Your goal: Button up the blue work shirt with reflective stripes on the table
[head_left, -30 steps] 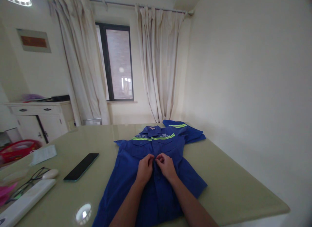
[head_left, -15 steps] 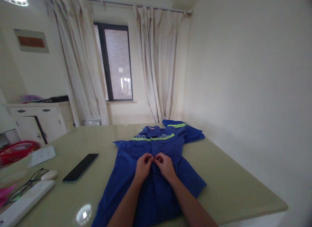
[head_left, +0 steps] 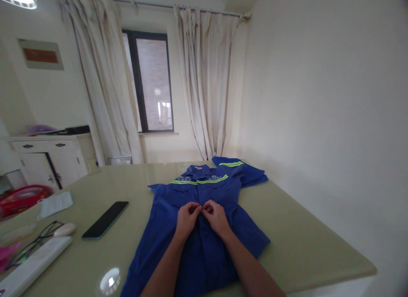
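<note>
A blue work shirt (head_left: 165,220) with yellow-green reflective stripes lies flat, front up, on the pale green table (head_left: 302,241). My left hand (head_left: 185,220) and my right hand (head_left: 217,218) meet at the shirt's front placket, fingertips pinched together on the fabric around mid-chest. Whether a button is between the fingers is too small to tell. A second folded blue garment (head_left: 242,169) with the same stripe lies just beyond the shirt's right shoulder.
Left of the shirt lie a dark phone (head_left: 105,219), glasses (head_left: 35,241), a white mouse (head_left: 64,229), a white keyboard (head_left: 32,265) and a folded paper (head_left: 55,203). A white wall runs along the table's right side. A white cabinet (head_left: 47,154) and curtained window stand behind.
The view shifted slightly left a second ago. My hands stay pinched at the same spot on the placket, with only small finger movements.
</note>
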Demonstrator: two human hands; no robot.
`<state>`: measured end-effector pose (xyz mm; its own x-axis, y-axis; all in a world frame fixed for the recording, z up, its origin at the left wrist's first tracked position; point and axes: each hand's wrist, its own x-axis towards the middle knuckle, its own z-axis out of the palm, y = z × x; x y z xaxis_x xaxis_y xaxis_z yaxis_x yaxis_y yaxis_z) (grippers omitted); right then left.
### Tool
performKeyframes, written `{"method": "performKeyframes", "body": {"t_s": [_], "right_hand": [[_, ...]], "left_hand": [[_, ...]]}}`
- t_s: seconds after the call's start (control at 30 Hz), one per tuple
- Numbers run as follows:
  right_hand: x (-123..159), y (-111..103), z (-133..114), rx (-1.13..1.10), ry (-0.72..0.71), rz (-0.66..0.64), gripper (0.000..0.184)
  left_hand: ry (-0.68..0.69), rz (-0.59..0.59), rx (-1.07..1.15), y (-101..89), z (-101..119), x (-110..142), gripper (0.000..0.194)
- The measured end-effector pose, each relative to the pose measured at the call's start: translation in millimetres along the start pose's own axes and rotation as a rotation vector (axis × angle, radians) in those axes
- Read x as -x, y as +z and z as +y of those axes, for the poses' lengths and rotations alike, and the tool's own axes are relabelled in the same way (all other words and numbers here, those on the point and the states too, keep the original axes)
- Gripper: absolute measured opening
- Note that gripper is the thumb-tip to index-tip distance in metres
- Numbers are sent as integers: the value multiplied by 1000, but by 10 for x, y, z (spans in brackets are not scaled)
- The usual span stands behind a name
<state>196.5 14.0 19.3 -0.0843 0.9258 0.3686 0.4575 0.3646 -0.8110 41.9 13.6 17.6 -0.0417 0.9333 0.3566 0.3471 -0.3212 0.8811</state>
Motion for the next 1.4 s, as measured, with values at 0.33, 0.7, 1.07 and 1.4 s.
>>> {"method": "performKeyframes", "body": {"t_s": [0.33, 0.7, 1.07, 1.4], "right_hand": [[-29, 7, 38, -99, 27, -15, 9], [-158, -31, 85, -241, 346, -171, 17], [109, -11, -189, 499, -114, -112, 49], [-61, -11, -571, 801, 206, -130, 43]], "left_hand": [[38, -10, -16, 25, -80, -12, 21], [134, -176, -281, 43, 84, 95, 32], [84, 0, -753, 5, -87, 30, 37], [259, -278, -1050, -156, 100, 396, 45]]}}
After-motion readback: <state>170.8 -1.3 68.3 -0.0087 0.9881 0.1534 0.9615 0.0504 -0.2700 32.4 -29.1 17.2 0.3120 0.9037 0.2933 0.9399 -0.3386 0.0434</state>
